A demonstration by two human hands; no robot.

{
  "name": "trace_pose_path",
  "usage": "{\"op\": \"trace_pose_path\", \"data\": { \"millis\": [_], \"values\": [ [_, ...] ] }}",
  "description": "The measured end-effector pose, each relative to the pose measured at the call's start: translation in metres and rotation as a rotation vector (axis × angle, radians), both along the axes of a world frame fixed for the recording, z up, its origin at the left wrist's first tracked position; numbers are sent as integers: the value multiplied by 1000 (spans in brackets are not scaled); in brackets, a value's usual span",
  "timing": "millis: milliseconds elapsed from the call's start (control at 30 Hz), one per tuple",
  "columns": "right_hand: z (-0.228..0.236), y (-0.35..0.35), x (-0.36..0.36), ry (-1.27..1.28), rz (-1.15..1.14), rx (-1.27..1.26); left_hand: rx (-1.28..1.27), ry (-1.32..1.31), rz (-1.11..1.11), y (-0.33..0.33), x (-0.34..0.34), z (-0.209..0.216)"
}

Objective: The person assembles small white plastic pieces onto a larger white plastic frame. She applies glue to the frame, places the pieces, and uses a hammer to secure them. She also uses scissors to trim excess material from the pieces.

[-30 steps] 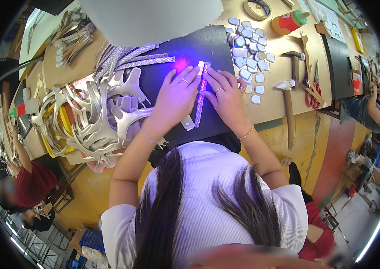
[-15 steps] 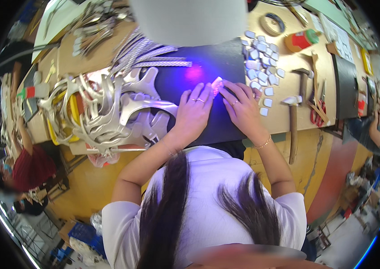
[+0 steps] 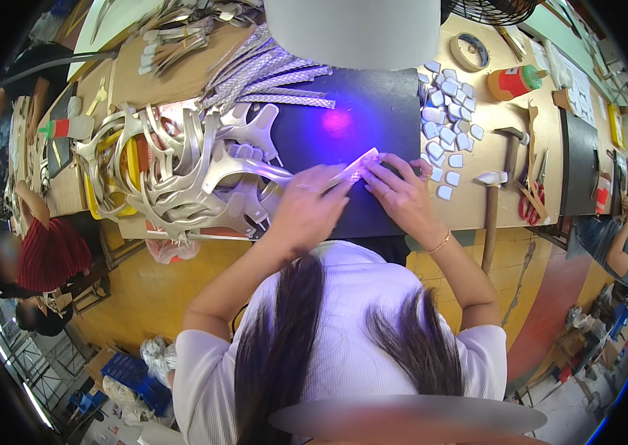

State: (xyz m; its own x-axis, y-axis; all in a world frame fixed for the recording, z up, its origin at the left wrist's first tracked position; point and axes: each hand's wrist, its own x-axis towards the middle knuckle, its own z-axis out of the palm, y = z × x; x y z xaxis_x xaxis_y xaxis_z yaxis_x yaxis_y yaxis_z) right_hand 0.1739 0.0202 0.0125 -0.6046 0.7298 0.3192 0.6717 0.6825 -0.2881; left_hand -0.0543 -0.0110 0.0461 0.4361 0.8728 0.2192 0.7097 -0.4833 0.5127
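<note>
A short silver woven strip (image 3: 362, 165), lit violet, slants between my hands above the black mat (image 3: 384, 111). My left hand (image 3: 306, 211) is closed about its lower left end, the fingers somewhat blurred. At the upper end my right hand (image 3: 403, 194) pinches the strip between its fingers. Beyond them lies a pile of long silver woven straps (image 3: 269, 74), some reaching onto the mat. Close to my left hand are curved silver cut-out pieces (image 3: 202, 170) in a heap. Many small pale rounded tabs (image 3: 444, 111) lie to the right of my right hand.
A white lamp-like housing (image 3: 351, 33) hangs over the mat and throws a red-violet spot. On the right are a glue bottle (image 3: 514, 81), a tape roll (image 3: 469, 52), hammers (image 3: 492, 200) and red-handled scissors (image 3: 535, 200). Other people sit at both sides.
My left hand has drawn down and left, its fingers now curled. More of the woven strip shows, slanting between the hands. The whole view has shifted slightly.
</note>
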Motion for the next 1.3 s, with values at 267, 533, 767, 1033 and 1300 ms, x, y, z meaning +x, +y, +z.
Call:
{"op": "trace_pose_path", "data": {
  "millis": [267,533,767,1033,1300],
  "values": [
    [2,13,3,-64,127,25,-621,-582,677,-25,-60,26],
    [3,1,2,-50,77,39,-56,-296,395,-1,-40,26],
    [-6,-19,-38,-11,-20,18,-493,-470,435,76,-90,24],
    [-9,-5,-33,19,-21,-9,87,36,395,70,-78,10],
    [1,12,-7,-48,69,-139,-272,-103,516,22,-84,30]
  ]
}}
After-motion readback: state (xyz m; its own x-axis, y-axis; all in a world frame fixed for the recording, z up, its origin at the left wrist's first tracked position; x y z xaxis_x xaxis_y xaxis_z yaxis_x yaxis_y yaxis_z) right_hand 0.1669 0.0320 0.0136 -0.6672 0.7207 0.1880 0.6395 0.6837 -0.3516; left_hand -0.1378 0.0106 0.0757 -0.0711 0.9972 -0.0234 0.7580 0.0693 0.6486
